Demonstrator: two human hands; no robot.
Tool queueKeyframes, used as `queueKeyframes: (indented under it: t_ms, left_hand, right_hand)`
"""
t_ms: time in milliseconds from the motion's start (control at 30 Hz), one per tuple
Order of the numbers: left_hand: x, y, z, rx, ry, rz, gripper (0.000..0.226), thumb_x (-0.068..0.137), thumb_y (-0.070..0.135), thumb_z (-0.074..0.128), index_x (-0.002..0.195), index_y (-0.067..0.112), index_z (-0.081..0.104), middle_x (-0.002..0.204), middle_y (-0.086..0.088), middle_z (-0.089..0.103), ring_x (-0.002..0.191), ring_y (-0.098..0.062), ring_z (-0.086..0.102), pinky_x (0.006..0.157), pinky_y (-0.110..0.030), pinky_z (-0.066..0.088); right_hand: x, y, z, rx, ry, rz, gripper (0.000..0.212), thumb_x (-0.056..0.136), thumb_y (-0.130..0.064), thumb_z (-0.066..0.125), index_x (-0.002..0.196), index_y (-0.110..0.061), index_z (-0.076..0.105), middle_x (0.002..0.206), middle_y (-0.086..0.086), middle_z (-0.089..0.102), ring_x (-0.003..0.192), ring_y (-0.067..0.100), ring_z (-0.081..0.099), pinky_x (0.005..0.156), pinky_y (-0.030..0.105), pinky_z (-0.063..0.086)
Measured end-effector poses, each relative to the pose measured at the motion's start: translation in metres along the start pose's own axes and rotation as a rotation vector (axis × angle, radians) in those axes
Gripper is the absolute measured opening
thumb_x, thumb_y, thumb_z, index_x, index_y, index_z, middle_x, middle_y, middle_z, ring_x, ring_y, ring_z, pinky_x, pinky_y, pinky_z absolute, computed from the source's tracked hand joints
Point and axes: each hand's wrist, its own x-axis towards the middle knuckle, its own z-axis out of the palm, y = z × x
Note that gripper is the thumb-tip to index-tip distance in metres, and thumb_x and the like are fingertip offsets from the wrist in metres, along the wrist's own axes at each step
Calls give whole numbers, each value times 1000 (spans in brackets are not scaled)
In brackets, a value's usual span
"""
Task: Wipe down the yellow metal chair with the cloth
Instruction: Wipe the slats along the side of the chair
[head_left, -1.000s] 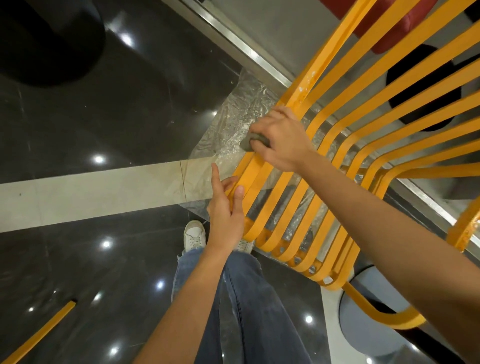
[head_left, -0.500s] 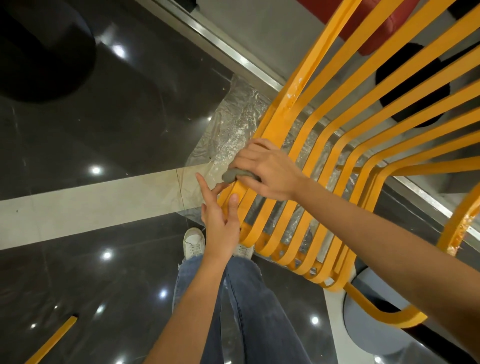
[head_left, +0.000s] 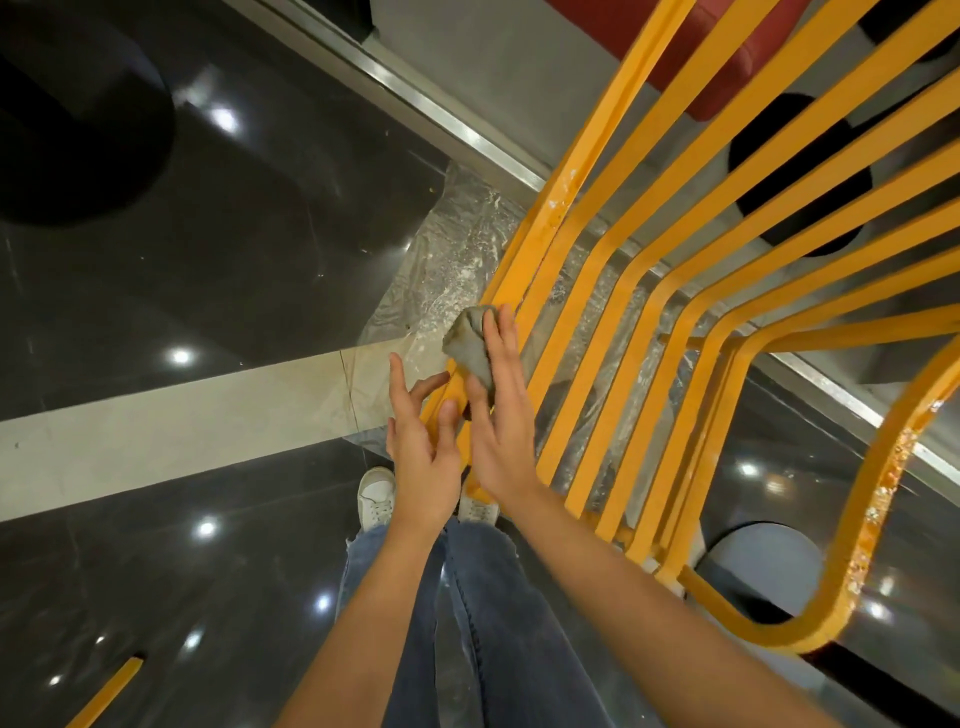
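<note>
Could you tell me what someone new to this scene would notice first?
The yellow metal chair, its slats fanning across the right half. At its leftmost slat, the right hand presses a grey cloth flat, the left hand beside it. White specks mark the slat above.

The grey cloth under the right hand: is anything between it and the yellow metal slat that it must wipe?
Nothing visible. The right hand presses the crumpled grey cloth directly against the outermost slat of the yellow metal chair; the left hand rests beside it.
</note>
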Motion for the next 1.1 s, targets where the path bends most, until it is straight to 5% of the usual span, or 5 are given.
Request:
queueKeyframes:
  t_ms: [333, 467, 600, 700, 1100]
  left_hand:
    - [-2, 0, -2, -1, -35, -11, 60, 102, 28, 43, 153, 26, 11, 128, 28, 49, 124, 2, 49, 100, -20, 38]
    - [-1, -1, -3, 12, -44, -17, 58, 102, 35, 43, 153, 27, 16, 131, 27, 49, 130, -6, 47, 108, -34, 41]
    - [-1, 0, -5, 12, -45, -12, 56, 102, 26, 43, 153, 19, 20, 141, 13, 46, 129, 6, 42, 101, -13, 38]
    - [-1, 0, -5, 15, -41, -21, 56, 102, 27, 43, 153, 20, 20, 147, 11, 41, 130, 8, 39, 102, -13, 38]
    - [-4, 4, -1, 44, -14, -18, 54, 103, 21, 42, 153, 14, 22, 145, 7, 43, 115, 26, 40, 87, 2, 36]
  right_hand:
    - [85, -11, 0, 626, 604, 393, 48, 108, -14, 33, 154, -26, 27, 153, -3, 39, 129, 5, 48, 110, 27, 40]
    - [51, 4, 15, 820, 421, 641, 40, 107, -25, 40, 145, -33, 33, 136, -10, 54, 120, 8, 56, 104, 34, 48]
    - [83, 19, -1, 854, 339, 760, 59, 97, -39, 42, 153, -26, 26, 144, 8, 54, 127, 33, 54, 105, 59, 44]
    - [112, 20, -15, 1074, 343, 731, 43, 108, -26, 32, 150, -14, 29, 102, 16, 72, 85, 34, 69, 75, 47, 59]
    - [113, 17, -6, 1475, 110, 916, 40, 98, -34, 33, 80, -9, 58, 68, 4, 57, 59, 18, 52, 56, 26, 46]
